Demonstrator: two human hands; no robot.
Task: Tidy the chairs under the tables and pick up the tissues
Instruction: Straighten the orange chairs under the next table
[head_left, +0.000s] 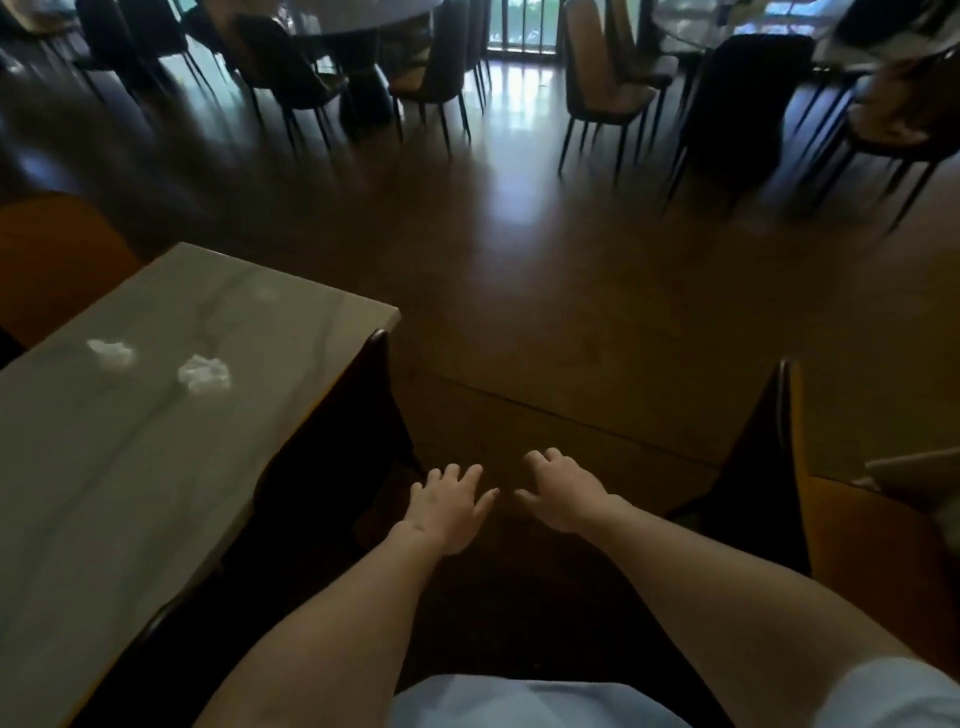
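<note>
Two crumpled white tissues (203, 372) (111, 352) lie on the grey marble table (130, 467) at my left. A dark chair (379, 415) stands against the table's right side, its back edge rising by the table corner. My left hand (447, 506) and my right hand (563, 493) reach forward side by side below the table's height, fingers spread and relaxed, holding nothing. They hover over a dark area between the table and another chair (769, 467) at the right. Whether they touch anything is unclear in the dim light.
An orange chair back (57, 260) stands at the far left beyond the table. Open brown floor (519, 286) stretches ahead. Groups of dark and tan chairs (608, 98) surround other tables at the back, left and right. A window (519, 26) glows at the far end.
</note>
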